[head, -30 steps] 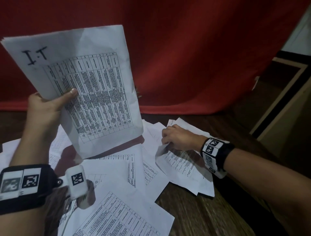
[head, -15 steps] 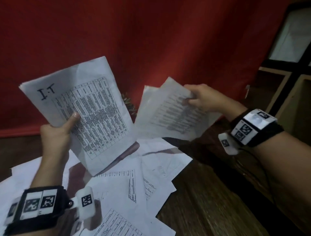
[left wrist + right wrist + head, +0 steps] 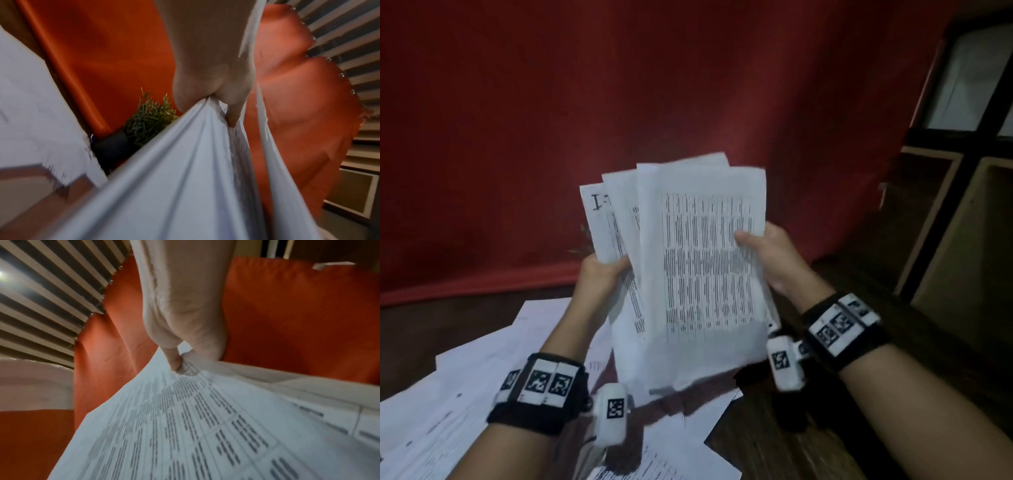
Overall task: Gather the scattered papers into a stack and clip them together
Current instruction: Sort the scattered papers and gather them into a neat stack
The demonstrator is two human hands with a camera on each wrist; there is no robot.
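Right hand [image 3: 774, 253] joined left hand [image 3: 602, 277], sheaf [image 3: 702, 274] edges fanned

White papers [image 3: 705, 274] with black tables; red curtain [image 3: 619, 102].

A red curtain [image 3: 654, 113] hangs across the back and reaches down to the dark wooden table [image 3: 784, 442]. In the left wrist view a small green plant [image 3: 150, 120] in a black pot [image 3: 112, 146] stands at the foot of the curtain. To the right, light wooden shelf compartments [image 3: 962, 233] with dark frames stand beside the curtain. Overhead, both wrist views show a slatted ceiling [image 3: 47, 293] of pale and dark strips.
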